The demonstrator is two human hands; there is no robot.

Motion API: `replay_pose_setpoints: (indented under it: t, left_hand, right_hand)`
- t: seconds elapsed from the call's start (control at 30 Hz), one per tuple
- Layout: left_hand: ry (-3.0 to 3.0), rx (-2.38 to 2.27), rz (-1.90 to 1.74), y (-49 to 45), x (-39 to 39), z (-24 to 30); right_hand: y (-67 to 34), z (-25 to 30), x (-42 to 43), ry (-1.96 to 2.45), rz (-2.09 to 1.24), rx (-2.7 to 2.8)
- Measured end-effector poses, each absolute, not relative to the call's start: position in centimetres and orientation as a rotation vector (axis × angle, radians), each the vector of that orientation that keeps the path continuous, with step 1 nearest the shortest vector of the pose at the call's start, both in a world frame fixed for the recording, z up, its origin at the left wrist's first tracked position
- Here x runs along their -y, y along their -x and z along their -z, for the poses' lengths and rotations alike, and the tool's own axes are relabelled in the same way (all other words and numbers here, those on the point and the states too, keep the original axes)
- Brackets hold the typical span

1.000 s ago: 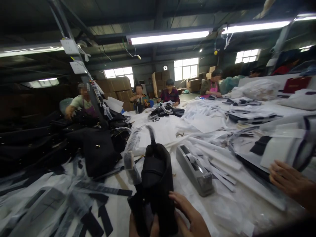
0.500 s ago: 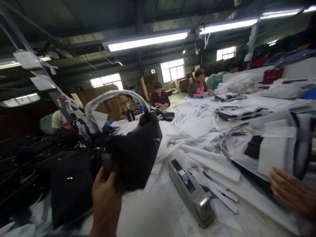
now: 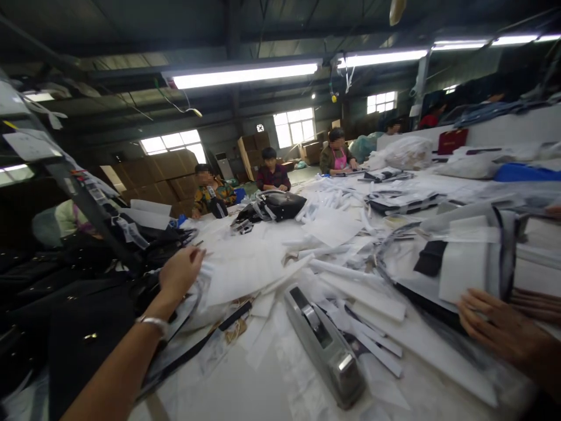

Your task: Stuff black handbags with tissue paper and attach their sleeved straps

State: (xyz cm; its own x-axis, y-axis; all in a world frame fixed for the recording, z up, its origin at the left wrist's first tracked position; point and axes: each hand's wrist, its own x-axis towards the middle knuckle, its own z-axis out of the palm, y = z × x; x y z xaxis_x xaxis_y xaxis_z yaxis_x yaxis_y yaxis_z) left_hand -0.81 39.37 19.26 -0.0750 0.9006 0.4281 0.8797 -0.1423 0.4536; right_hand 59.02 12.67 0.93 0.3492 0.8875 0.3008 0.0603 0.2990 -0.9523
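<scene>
My left hand (image 3: 182,269), with a bracelet at the wrist, reaches over the left part of the table. Its fingers are loosely bent with nothing visible in them. Beyond it a black handbag (image 3: 284,204) lies on the far part of the table. At the right, my right hand (image 3: 486,313) grips the near edge of another black handbag (image 3: 506,251), which has a pale inside, white padding and a wrapped handle. Its fingers lie over the edge and the thumb is hidden. Between my hands stands a grey tape dispenser (image 3: 324,345).
White paper sheets and strips (image 3: 342,225) litter the table. Black bags (image 3: 83,333) are piled at the left beside a slanted metal post (image 3: 94,210). Several people sit across the table, one in a pink apron (image 3: 339,159). A blue item (image 3: 526,172) lies at the right.
My left hand has let go of the black handbag, which now lies farther across the table. My right hand stays at the other handbag. The view has turned slightly right.
</scene>
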Motion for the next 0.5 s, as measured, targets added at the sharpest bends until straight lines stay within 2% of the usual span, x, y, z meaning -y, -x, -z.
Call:
replay_pose_setpoints:
  t: [0.1,0.23,0.37,0.5]
  left_hand:
    - [-2.072,-2.309,-0.548,7.2,-34.9,-14.7]
    - [-2.1,-2.373,-0.171,10.6,-31.6,-9.2]
    - [-2.181,-2.316,-0.068,11.0,-31.1,-7.4]
    - [-2.061,-2.433,-0.253,13.1,-31.1,-10.7]
  right_hand:
    - [-60.4,-0.9,-12.2,1.095,-0.762,1.02]
    - [-60.4,-0.5,-11.2,1.089,-0.823,0.992]
    - [-60.9,-2.1,-10.4,1.19,-0.776,1.001]
    - [-53.7,-5.0,-9.5,1.167,-0.791,0.985]
